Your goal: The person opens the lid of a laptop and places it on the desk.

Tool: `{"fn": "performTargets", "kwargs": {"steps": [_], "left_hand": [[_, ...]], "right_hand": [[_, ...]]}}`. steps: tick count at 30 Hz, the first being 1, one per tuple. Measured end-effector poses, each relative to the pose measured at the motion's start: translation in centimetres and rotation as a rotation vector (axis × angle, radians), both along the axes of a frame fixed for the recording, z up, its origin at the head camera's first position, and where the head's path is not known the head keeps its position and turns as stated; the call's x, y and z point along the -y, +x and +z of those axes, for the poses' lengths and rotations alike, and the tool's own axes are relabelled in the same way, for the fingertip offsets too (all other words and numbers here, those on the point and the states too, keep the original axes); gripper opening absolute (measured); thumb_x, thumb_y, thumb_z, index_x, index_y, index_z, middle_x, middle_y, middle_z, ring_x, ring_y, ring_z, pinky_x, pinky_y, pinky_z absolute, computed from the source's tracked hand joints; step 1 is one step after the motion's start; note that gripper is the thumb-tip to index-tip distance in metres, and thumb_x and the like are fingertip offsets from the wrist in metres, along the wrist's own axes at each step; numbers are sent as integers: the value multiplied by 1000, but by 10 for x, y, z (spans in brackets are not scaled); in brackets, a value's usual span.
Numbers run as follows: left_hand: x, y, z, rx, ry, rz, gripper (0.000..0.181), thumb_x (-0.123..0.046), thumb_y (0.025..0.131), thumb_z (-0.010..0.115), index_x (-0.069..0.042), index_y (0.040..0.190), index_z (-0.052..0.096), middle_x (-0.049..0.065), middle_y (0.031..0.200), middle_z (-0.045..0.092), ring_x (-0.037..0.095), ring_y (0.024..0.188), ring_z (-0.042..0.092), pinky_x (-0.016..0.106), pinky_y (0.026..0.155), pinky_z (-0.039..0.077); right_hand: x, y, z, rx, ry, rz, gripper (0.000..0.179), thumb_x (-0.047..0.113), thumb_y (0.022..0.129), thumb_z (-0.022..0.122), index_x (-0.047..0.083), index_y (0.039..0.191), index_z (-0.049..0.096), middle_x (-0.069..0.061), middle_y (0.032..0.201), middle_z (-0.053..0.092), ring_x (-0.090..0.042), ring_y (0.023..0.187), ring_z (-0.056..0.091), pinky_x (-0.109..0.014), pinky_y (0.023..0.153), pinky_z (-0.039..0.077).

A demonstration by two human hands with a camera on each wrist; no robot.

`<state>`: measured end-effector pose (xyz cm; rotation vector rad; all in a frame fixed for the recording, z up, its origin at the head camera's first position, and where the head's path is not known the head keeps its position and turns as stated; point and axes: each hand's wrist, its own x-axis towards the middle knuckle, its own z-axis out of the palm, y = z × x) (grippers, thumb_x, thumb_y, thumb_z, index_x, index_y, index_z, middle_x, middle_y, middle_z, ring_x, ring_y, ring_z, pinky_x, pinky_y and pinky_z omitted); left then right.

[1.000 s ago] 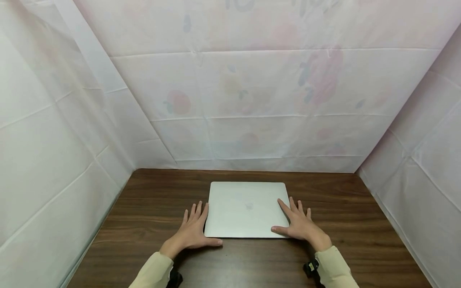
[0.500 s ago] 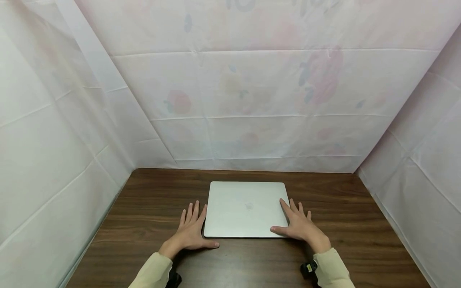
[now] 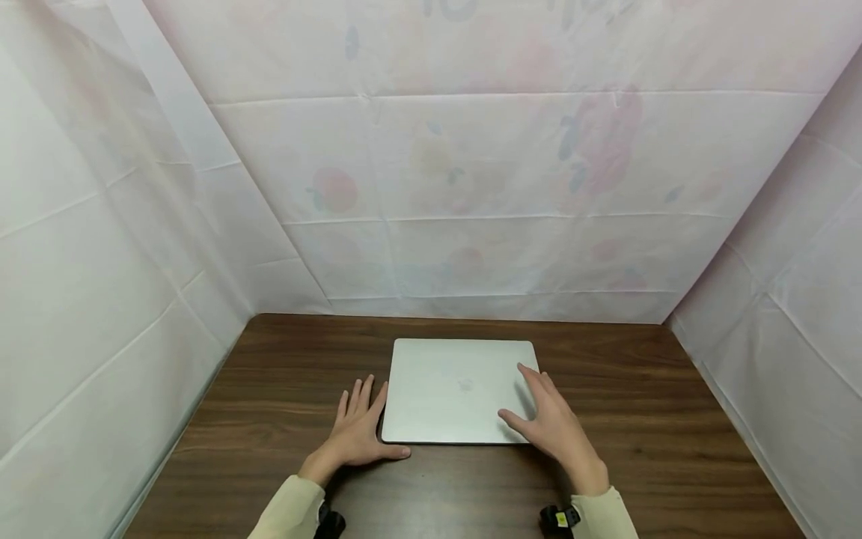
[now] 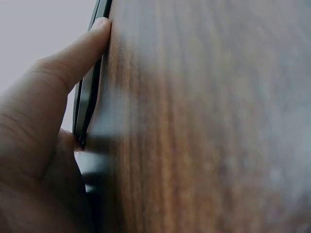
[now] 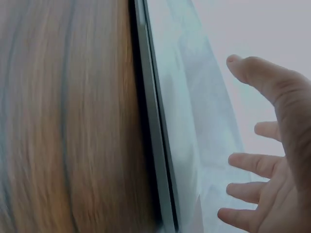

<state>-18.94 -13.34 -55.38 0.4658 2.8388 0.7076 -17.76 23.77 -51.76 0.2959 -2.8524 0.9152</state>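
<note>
A closed silver laptop (image 3: 451, 404) lies flat on the brown wooden table, a faint logo at the middle of its lid. My left hand (image 3: 357, 438) rests at its left front corner, fingers spread along the left side and thumb reaching along the front edge. In the left wrist view that thumb (image 4: 73, 63) lies against the laptop's thin edge (image 4: 90, 92). Above the lid's right part hovers my right hand (image 3: 555, 427), its thumb and fingers apart. The right wrist view shows the right hand's fingers (image 5: 257, 165) spread and clear of the lid (image 5: 180, 97), holding nothing.
The wooden table (image 3: 303, 359) extends around the laptop on all sides. White cloth with faded fruit prints (image 3: 471, 187) hangs behind it, and plain white cloth walls (image 3: 101, 299) stand at left and right. Each wrist carries a black camera mount (image 3: 559, 520).
My right hand has lifted from the laptop's right front corner and shifted slightly inward over the lid. The left hand moved a touch leftward, then stayed. The laptop lies practically where it was.
</note>
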Motion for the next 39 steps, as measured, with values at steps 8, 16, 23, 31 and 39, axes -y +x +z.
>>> {"fn": "performTargets", "kwargs": {"steps": [8, 16, 23, 31, 39], "left_hand": [[1, 1, -3, -8, 40, 18, 125, -74, 74, 77, -8, 165, 22, 25, 171, 5, 48, 158, -1, 66, 124, -3], [4, 0, -13, -50, 121, -3, 127, -76, 73, 76, -7, 165, 22, 28, 170, 6, 50, 157, -1, 67, 122, -5], [5, -2, -18, -33, 77, 15, 129, -81, 73, 73, -12, 166, 16, 21, 173, 1, 44, 159, -5, 63, 123, -8], [4, -3, -16, -15, 74, 8, 130, -79, 73, 74, -11, 167, 15, 23, 172, 0, 43, 159, -7, 63, 123, -10], [3, -1, -12, -2, 55, 17, 128, -76, 74, 75, -12, 167, 15, 21, 173, -1, 43, 159, -7, 63, 124, -8]], "right_hand": [[23, 8, -1, -72, 1, 54, 89, 48, 81, 86, 11, 153, 49, -24, 153, 49, -55, 145, 38, -69, 108, 41], [36, 17, -12, -60, 40, -8, 89, 51, 78, 86, 14, 151, 52, -20, 151, 54, -51, 145, 41, -70, 112, 36], [48, 22, -20, -41, 67, 11, 87, 53, 76, 87, 14, 148, 56, -23, 151, 53, -58, 145, 35, -78, 111, 30], [56, 20, -23, 1, 117, 36, 89, 54, 74, 89, 15, 147, 57, -24, 155, 48, -60, 148, 27, -82, 111, 21], [62, 14, -24, 24, 184, 60, 89, 54, 73, 89, 17, 147, 58, -24, 156, 47, -60, 147, 28, -85, 109, 18]]}}
